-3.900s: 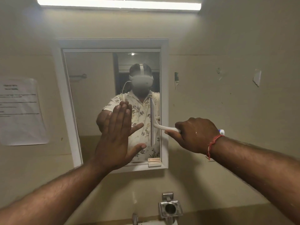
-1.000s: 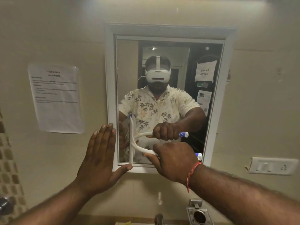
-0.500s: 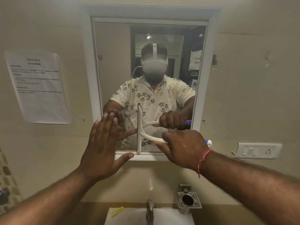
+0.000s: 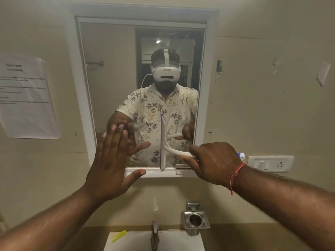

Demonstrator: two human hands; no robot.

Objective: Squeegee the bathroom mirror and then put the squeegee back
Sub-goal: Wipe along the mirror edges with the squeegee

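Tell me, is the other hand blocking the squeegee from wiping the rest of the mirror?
Partly. The squeegee, gripped by the right hand, stands upright on the mirror near its bottom right. The left hand lies flat over the lower left corner, so a leftward wipe would meet it. To the right, nothing visible blocks it.

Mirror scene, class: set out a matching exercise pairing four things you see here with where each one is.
Things:
1. squeegee
2. left hand
3. paper notice
4. switch plate

Places:
A. on the wall left of the mirror
B. blade upright against the glass, held by the right hand
C. on the wall right of the mirror
D. open, fingers up, at the mirror's lower left corner

Pairs: 1-B, 2-D, 3-A, 4-C
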